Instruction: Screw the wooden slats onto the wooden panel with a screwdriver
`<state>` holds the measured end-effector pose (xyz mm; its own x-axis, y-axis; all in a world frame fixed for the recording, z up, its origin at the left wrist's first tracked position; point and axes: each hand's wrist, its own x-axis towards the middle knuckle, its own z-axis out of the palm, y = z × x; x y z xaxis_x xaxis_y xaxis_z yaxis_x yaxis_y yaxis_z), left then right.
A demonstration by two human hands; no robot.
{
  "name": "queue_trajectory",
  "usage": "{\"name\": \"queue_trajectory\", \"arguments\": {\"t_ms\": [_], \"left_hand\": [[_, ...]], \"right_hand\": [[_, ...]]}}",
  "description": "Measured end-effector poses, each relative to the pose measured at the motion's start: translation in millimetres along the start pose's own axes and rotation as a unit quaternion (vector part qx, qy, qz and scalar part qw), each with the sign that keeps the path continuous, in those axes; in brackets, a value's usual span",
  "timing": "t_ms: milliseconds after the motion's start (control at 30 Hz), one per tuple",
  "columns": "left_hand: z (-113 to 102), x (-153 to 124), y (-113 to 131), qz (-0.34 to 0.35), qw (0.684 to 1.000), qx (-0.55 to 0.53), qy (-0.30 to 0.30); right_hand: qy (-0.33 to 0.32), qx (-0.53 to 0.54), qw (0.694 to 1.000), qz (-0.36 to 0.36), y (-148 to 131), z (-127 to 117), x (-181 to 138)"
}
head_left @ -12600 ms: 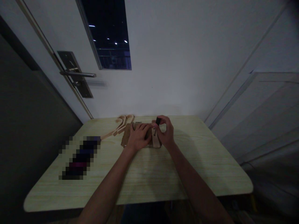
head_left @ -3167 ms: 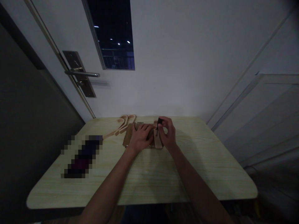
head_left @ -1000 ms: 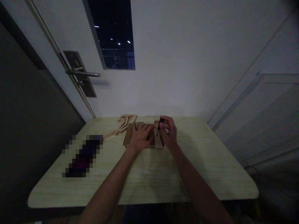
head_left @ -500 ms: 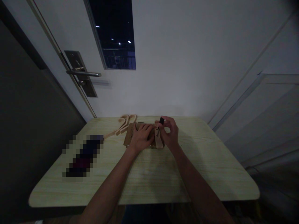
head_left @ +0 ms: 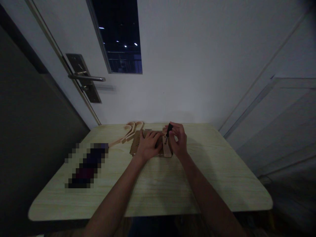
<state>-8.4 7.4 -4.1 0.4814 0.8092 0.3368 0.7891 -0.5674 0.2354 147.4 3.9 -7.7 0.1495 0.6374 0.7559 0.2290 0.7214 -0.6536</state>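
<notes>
My left hand lies with its fingers spread over a brown box-like piece, pressing on its top; much of that piece is hidden under the hand. At its right end is a pale wooden strip with small dark marks that look like screws or holes. My right hand is closed round a small black-handled screwdriver. Its shaft points down and slightly left to the strip, and the fingers are up around the handle. Whether the tip sits in a screw is too small to tell.
Several pale wooden hook-shaped pieces lie at the table's back, left of the brown piece. A pixelated dark object is on the left of the wood-grain table. Behind stands a white door with a metal handle.
The fingers of my right hand have shifted on the screwdriver, so more of its black handle shows. My left hand stays pressed in place. The view has moved slightly.
</notes>
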Motion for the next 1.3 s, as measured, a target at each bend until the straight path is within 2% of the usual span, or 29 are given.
{"name": "queue_trajectory", "arguments": {"t_ms": [200, 433, 567, 800, 900, 1067, 1300], "left_hand": [[-0.4, 0.1, 0.6, -0.007, 1.0, 0.007, -0.007], [0.7, 0.0, 0.1, -0.007, 1.0, 0.008, -0.008], [1.3, -0.4, -0.4, -0.002, 1.0, 0.007, 0.002], [1.1, -0.1, 0.2, -0.005, 1.0, 0.005, -0.005], [1.6, -0.4, -0.1, -0.001, 1.0, 0.003, 0.001], [2.0, -0.4, -1.0, 0.002, 1.0, 0.012, -0.004], [1.0, 0.2, 0.2, -0.002, 1.0, 0.013, -0.002]], "right_hand": [[-0.012, 0.009, 1.0, 0.013, 1.7, 2.2, 0.7], [0.047, -0.092, 0.995, 0.015, 9.8, 1.4, 3.4], [0.041, -0.095, 0.995, 0.006, 12.2, 1.6, 2.7], [-0.022, -0.035, 0.999, -0.013, 1.7, 1.5, -0.5], [-0.017, -0.019, 1.0, 0.001, 0.7, 2.7, -0.4], [0.042, -0.08, 0.996, 0.005, 6.3, 3.0, 1.6], [0.0, -0.085, 0.996, -0.004, -2.0, -0.7, 4.3]]}}
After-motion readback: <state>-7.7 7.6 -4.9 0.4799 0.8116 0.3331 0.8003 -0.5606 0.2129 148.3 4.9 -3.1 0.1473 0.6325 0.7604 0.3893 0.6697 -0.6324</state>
